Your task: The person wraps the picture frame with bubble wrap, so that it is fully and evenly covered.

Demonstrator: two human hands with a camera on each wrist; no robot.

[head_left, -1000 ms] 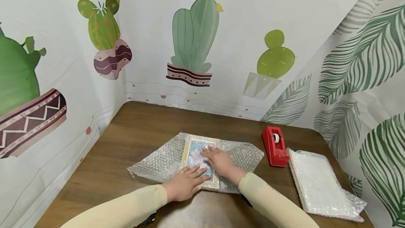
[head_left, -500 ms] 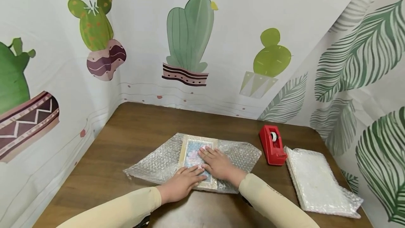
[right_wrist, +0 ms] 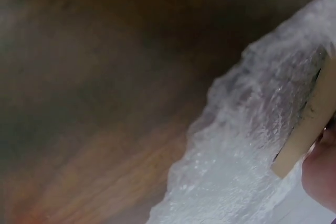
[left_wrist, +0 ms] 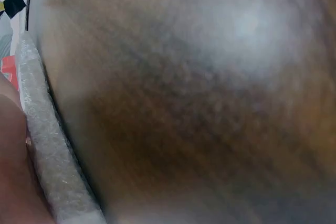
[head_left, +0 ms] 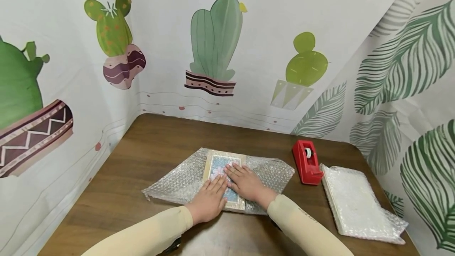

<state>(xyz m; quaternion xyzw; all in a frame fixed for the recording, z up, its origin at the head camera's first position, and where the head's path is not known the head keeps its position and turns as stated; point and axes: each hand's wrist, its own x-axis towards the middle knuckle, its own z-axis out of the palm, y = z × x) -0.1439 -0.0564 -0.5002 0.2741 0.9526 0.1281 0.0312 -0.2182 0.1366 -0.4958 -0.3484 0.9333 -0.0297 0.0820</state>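
Note:
A light wooden picture frame [head_left: 227, 155] with a blue and pink picture lies in the middle of the table. Bubble wrap [head_left: 188, 177] spreads out to both sides of it, and a clear layer seems to cover its front. My left hand [head_left: 209, 199] rests flat on the picture's lower left, fingers straight and pointing away from me. Beside it, my right hand [head_left: 247, 183] lies across the right part with extended fingers. The right wrist view shows the frame's wooden edge [right_wrist: 310, 124] against the bubble wrap [right_wrist: 231, 150]. Both hands hide much of the picture.
A red tape dispenser [head_left: 307, 163] stands to the right of the bubble wrap. Farther right, a flat bubble-wrapped package [head_left: 357, 202] lies near the table's right edge. A cloth [head_left: 263, 31] printed with cacti and leaves hangs behind the brown table [head_left: 163, 133].
My left hand has slid forward over the picture, its fingers turning to point farther away from me. The right hand stays nearly in place, its fingers shifting slightly. The wrapping lies as before.

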